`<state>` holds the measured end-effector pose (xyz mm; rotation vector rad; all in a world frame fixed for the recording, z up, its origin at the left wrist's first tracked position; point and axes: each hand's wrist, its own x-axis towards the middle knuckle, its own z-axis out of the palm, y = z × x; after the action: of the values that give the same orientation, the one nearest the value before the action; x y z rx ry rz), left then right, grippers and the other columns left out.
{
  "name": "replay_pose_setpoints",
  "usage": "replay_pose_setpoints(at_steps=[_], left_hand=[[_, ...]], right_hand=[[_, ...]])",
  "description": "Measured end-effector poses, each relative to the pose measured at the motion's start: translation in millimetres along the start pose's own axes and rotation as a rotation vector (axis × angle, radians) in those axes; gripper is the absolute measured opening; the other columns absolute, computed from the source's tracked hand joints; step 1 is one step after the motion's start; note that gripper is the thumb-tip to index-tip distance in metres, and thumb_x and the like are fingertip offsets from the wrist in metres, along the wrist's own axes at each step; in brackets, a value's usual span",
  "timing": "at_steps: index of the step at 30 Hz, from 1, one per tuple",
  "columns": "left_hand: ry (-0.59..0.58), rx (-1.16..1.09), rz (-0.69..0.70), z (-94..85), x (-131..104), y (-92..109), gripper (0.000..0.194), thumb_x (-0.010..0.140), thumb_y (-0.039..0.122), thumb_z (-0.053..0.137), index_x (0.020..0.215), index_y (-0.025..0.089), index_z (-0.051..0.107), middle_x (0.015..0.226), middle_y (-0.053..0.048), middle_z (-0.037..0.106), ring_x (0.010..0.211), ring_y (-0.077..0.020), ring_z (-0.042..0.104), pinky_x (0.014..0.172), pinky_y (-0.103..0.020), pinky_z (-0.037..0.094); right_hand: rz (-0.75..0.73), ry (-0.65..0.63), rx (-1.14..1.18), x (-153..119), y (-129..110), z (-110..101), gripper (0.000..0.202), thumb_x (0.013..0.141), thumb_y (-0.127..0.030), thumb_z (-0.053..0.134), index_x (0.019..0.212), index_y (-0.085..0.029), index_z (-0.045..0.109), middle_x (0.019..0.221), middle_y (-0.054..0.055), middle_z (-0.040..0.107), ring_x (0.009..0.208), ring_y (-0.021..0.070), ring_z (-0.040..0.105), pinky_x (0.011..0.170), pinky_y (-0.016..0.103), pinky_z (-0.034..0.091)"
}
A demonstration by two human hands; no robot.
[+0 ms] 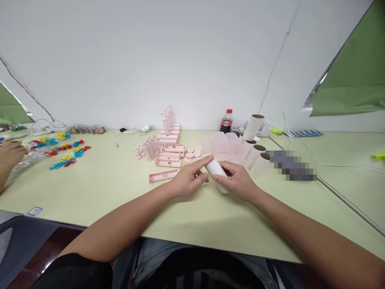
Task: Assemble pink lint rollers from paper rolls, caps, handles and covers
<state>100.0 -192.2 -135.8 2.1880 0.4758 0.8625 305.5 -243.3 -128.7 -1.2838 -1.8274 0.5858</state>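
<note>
A white cardboard tube is tilted above the table in front of me. My right hand is wrapped round its side, thumb in front and fingers behind. My left hand has its fingers stretched across the tube's upper end, touching it, with the thumb held apart below. Whatever lies under those fingertips is hidden. Left of the tube lie pink trough-shaped parts with a ring in the middle, and pink round discs. More white tubes with brown insides stand upright to the right.
Clear pink tubes stand left of centre. Translucent pink boxes and a cola bottle are behind the tube. Colourful pieces lie at left near another person's hand. Cables cross the right side.
</note>
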Motion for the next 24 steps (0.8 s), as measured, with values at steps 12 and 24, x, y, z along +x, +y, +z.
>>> replay_pose_setpoints(at_steps=[12, 24], left_hand=[[0.097, 0.841, -0.204, -24.2, 7, 9, 0.031, 0.089, 0.024, 0.053, 0.118, 0.021, 0.064, 0.132, -0.010, 0.058, 0.123, -0.0299, 0.050, 0.103, -0.050, 0.040], [-0.118, 1.149, -0.344, -15.0, -5, 0, 0.024, 0.081, 0.011, 0.047, 0.079, 0.014, 0.071, 0.100, -0.018, 0.061, 0.099, -0.0331, 0.049, 0.085, -0.049, 0.036]], right_hand=[[0.143, 0.145, 0.335, 3, 3, -8, 0.053, 0.080, -0.042, 0.062, 0.126, -0.023, 0.046, 0.077, 0.000, 0.062, 0.060, 0.0150, 0.053, 0.051, 0.025, 0.042], [0.161, 0.154, 0.409, 2, 3, -2, 0.050, 0.080, -0.045, 0.066, 0.121, -0.024, 0.045, 0.077, 0.000, 0.066, 0.064, 0.0177, 0.060, 0.054, 0.027, 0.049]])
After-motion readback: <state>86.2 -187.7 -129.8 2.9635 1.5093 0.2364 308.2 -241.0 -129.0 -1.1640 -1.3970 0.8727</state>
